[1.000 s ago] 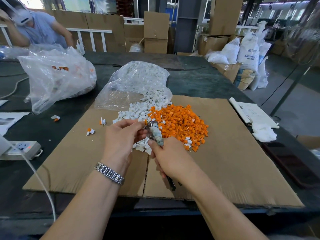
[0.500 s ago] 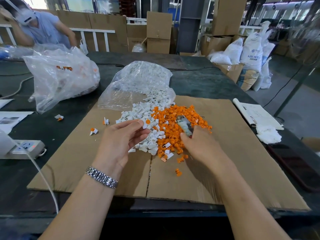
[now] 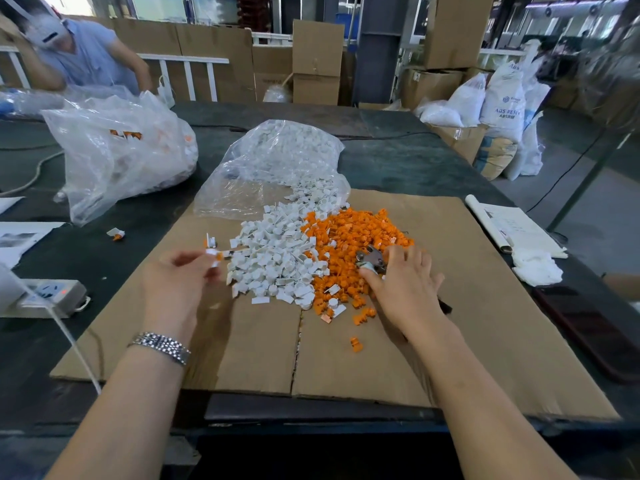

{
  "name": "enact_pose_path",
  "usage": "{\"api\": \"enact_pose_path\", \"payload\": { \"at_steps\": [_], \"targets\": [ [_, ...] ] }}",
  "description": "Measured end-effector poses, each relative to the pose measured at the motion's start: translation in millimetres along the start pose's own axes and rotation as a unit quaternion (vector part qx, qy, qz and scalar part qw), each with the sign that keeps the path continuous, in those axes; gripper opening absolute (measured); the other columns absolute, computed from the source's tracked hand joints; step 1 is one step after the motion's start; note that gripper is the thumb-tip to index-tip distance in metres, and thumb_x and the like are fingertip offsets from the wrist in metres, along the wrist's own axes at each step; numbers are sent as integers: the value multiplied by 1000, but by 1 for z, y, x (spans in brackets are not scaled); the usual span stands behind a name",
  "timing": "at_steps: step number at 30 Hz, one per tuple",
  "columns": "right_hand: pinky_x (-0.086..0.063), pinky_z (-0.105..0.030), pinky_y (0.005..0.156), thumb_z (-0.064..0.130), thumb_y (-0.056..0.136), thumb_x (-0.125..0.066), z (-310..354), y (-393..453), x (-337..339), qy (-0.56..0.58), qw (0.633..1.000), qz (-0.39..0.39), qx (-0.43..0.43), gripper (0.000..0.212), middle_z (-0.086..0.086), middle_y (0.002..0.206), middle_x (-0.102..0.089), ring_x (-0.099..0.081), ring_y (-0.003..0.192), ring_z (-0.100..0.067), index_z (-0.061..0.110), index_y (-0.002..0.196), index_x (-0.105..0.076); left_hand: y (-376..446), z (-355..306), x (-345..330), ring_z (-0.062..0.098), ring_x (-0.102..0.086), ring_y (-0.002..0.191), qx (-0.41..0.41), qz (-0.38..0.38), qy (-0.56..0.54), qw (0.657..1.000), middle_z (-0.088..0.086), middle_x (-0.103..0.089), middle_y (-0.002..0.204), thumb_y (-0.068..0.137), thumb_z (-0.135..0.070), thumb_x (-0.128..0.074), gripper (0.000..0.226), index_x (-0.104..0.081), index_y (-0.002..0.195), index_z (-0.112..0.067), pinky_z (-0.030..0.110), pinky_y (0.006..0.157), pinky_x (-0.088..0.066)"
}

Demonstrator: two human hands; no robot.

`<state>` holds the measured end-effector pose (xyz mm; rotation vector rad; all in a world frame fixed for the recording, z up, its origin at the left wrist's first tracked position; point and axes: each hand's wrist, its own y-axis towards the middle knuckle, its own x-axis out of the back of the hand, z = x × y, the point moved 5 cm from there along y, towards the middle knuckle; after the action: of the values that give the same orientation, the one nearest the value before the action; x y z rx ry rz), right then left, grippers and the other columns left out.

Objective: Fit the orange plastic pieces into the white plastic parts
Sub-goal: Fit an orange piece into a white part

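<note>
A heap of orange plastic pieces (image 3: 360,233) lies on the cardboard sheet (image 3: 485,306), touching a heap of white plastic parts (image 3: 273,258) to its left. My left hand (image 3: 180,282) pinches a fitted white-and-orange piece (image 3: 216,253), blurred, at the left edge of the white heap. My right hand (image 3: 405,285) grips metal pliers (image 3: 372,259) and rests on the orange heap's right side. Two fitted pieces (image 3: 210,241) (image 3: 116,233) lie further left.
A clear bag (image 3: 277,168) spilling white parts lies behind the heaps. A bigger bag (image 3: 117,150) sits at the left. A power strip (image 3: 45,296) and its cable (image 3: 72,341), papers (image 3: 512,230), a white cloth (image 3: 535,268), a dark phone (image 3: 588,323). A person (image 3: 79,53) stands at the far left.
My hands have parted. The left hand moved left with the fitted piece. The right hand carried the pliers right and down onto the orange heap.
</note>
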<state>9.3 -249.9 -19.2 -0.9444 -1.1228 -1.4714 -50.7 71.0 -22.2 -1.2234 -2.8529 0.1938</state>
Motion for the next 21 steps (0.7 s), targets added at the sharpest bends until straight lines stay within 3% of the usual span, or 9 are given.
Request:
{"api": "enact_pose_path", "payload": {
  "at_steps": [3, 6, 8, 10, 12, 14, 16, 18, 21],
  "targets": [
    [-33, -41, 87, 40, 94, -63, 11, -4, 13, 49, 996, -2, 78, 18, 8, 110, -55, -49, 113, -19, 29, 109, -59, 21, 3, 19, 22, -73, 71, -13, -62, 25, 998, 10, -75, 82, 88, -1, -73, 16, -73, 87, -16, 37, 82, -61],
    [-30, -38, 83, 38, 86, -74, 23, -14, 11, 69, 989, 74, 110, 15, 12, 90, -62, -55, 99, -14, 30, 90, -63, 25, 5, 20, 16, -72, 71, -41, -66, 91, 993, 8, -75, 95, 90, -8, -72, 22, -73, 111, -16, 29, 66, -58],
    [-26, -38, 80, 35, 84, -76, 29, -19, 7, 19, 988, 86, 123, 17, 10, 89, -63, -55, 96, -16, 27, 90, -63, 13, 0, 9, 6, -66, 64, -91, -23, 149, 984, 4, -74, 97, 91, -10, -71, 16, -74, 101, -22, 20, 56, -50],
    [-26, -35, 77, 25, 88, -73, 32, -20, 4, -14, 988, 71, 136, 13, 6, 89, -65, -57, 97, -21, 22, 93, -62, -9, -5, -13, 2, -62, 64, -145, 82, 181, 969, -3, -73, 88, 91, -10, -72, 15, -73, 88, -25, 15, 57, -46],
    [-31, -32, 72, 18, 91, -68, 33, -20, 2, -30, 987, 57, 148, 7, 0, 93, -67, -60, 96, -25, 18, 96, -62, -38, -8, -40, -2, -64, 71, -193, 200, 224, 934, -12, -72, 82, 90, -13, -74, 15, -75, 87, -27, 9, 59, -45],
    [-37, -32, 71, 20, 92, -67, 33, -20, 2, -18, 987, 55, 151, 8, -3, 96, -68, -60, 96, -25, 17, 98, -62, -63, -4, -60, -5, -63, 81, -241, 262, 296, 886, -18, -70, 85, 90, -23, -76, 11, -75, 86, -32, 8, 64, -46],
    [-40, -32, 71, 21, 91, -69, 32, -20, 3, 16, 988, 56, 142, 11, -2, 96, -67, -59, 96, -23, 20, 93, -58, -78, 2, -78, -2, -60, 82, -282, 277, 351, 849, -19, -65, 90, 91, -33, -75, 3, -74, 88, -34, 15, 71, -46],
    [-42, -32, 72, 22, 90, -70, 31, -21, 4, 39, 989, 53, 131, 16, 1, 94, -67, -59, 94, -21, 25, 87, -54, -89, 9, -94, 3, -57, 84, -313, 276, 399, 816, -15, -61, 95, 92, -44, -71, 14, -75, 96, -31, 25, 73, -48],
    [-47, -35, 78, 22, 91, -69, 29, -21, 6, 41, 991, 44, 119, 11, 2, 94, -65, -60, 94, -19, 25, 86, -59, -97, 13, -113, 11, -57, 89, -332, 250, 473, 777, -9, -56, 97, 92, -50, -67, 23, -72, 99, -28, 25, 71, -45]
  ]
}}
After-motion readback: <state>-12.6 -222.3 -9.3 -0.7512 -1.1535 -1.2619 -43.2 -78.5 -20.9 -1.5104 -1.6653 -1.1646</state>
